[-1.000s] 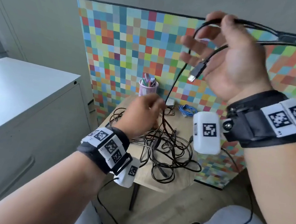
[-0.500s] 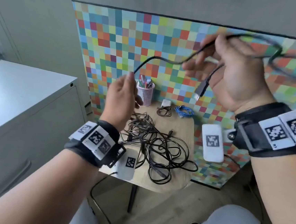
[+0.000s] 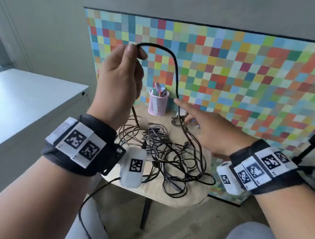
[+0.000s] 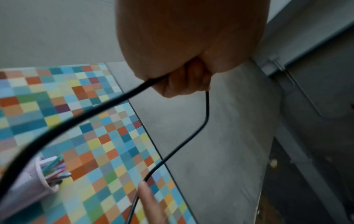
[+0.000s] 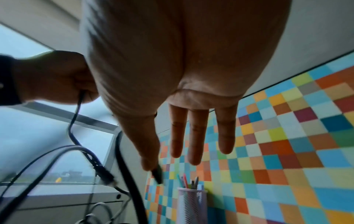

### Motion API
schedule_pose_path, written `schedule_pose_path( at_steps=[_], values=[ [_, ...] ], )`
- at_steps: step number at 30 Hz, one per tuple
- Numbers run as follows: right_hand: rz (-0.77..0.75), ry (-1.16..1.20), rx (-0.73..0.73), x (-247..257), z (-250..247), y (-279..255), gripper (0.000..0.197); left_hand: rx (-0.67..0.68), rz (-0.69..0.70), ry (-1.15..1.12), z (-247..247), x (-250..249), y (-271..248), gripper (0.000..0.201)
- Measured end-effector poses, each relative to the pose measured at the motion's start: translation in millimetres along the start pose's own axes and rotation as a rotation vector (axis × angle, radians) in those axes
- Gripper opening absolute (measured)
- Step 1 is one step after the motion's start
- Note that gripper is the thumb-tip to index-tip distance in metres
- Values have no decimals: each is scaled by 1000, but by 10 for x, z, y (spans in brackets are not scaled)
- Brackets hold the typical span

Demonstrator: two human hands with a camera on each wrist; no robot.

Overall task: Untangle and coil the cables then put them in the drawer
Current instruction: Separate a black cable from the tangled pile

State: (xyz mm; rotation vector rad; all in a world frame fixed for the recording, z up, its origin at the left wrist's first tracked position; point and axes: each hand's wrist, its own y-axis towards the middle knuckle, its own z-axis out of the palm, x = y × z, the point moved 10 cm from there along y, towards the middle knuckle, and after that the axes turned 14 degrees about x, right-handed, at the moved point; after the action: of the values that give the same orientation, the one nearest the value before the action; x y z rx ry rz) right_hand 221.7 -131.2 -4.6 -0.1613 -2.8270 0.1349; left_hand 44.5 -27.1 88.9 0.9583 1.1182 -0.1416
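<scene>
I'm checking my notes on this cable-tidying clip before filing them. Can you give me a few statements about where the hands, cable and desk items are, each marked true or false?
1. The left hand grips a black cable raised above the table. True.
2. The right hand is curled into a fist round a plug. False: its fingers are stretched out over the table.
3. A pink mesh pen cup stands at the back of the table. True.
4. The tangled cables are already coiled neatly. False: they lie in a loose heap.
</scene>
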Motion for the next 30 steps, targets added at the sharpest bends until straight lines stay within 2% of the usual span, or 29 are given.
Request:
schedule_pose_path(
  at_steps=[2, 4, 6, 8, 10, 13, 16, 18, 20, 24, 28, 30],
  values=[
    [42, -66, 25, -44, -56, -33, 96, -54, 9, 2, -72, -68, 41, 33],
    [39, -50, -14, -13, -176, -92, 97, -20, 27, 127, -3, -168, 81, 33],
    [2, 88, -168, 2, -425, -182, 82, 98, -6, 446, 185, -258, 139, 31],
    [-107, 328, -365, 95, -709, -310, 61, 315, -75, 768, 468, -198, 191, 29],
    [-243, 572, -419, 262, -832, -356, 53, 449, -78, 934, 687, -174, 194, 29],
    [-378, 784, -329, 529, -819, -313, 39, 407, -69, 1013, 733, -198, 230, 41],
    [-361, 755, -314, 653, -821, -359, 20, 348, -121, 1016, 569, -232, 177, 67],
    [-327, 720, -396, 568, -902, -452, 18, 372, -209, 937, 370, -141, 85, 73],
    [-300, 615, -511, 441, -1019, -588, 18, 430, -294, 690, 177, 31, -56, 75],
    [-234, 376, -592, 270, -1051, -790, 20, 417, -415, 87, -2, 345, -373, 50],
    [-210, 284, -639, 321, -1041, -973, 23, 481, -456, -133, 148, 501, -651, 34],
    [-169, 239, -636, 299, -1030, -1036, 23, 458, -448, -258, 184, 511, -712, 31]
  ],
)
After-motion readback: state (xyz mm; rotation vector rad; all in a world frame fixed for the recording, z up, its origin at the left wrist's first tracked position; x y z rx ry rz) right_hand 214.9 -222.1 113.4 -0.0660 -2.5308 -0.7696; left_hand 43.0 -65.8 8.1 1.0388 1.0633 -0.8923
